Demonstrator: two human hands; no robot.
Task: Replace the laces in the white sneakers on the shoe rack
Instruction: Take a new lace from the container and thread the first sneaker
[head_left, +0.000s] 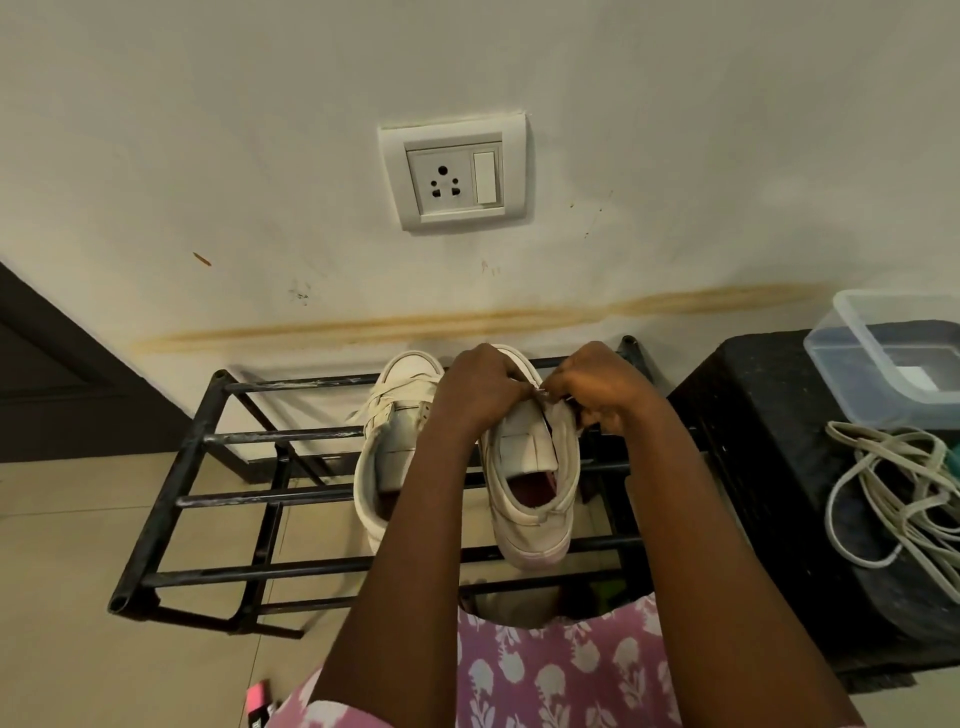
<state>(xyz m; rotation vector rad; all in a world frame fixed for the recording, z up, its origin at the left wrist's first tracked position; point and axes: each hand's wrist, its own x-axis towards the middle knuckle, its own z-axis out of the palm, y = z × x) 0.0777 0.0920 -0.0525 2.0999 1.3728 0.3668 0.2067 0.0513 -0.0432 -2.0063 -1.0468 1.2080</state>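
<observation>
Black crate (769, 467) just right of the rack (171, 499). On top of it sit a clear plastic tub (893, 358) at the far end and a loose tangle of off-white laces (893, 499) nearer the camera. Pink floral garment (561, 670) fills the bottom centre, with a small pink-and-black item (258, 693) on the floor (62, 545) to its left, too cut off to identify. Both forearms reach in from below: the left one crosses the left sneaker (400, 415) and hides its right side, the right one covers the rack's right end. Both white sneakers sit side by side on the rack's top bars, toes to the wall (208, 130). Left sneaker is laced. Right sneaker (535, 499) shows a bare tongue and red insole, no lace visible. Left hand (480, 387) and right hand (597, 389) meet over the right sneaker's front, and each grip is curled tight on its upper at the eyelet area. Something small and pale is pinched between the fingertips, too small to tell what. The rack is black metal tube, open bars, scuffed paint, with a lower tier visible through it. It stands on beige floor tiles against the wall. The wall is off-white and marked, with a long brown stain (467, 317) just above the rack and a white socket plate (454, 174) with a switch higher up. Dark door (52, 374) at the left edge.
</observation>
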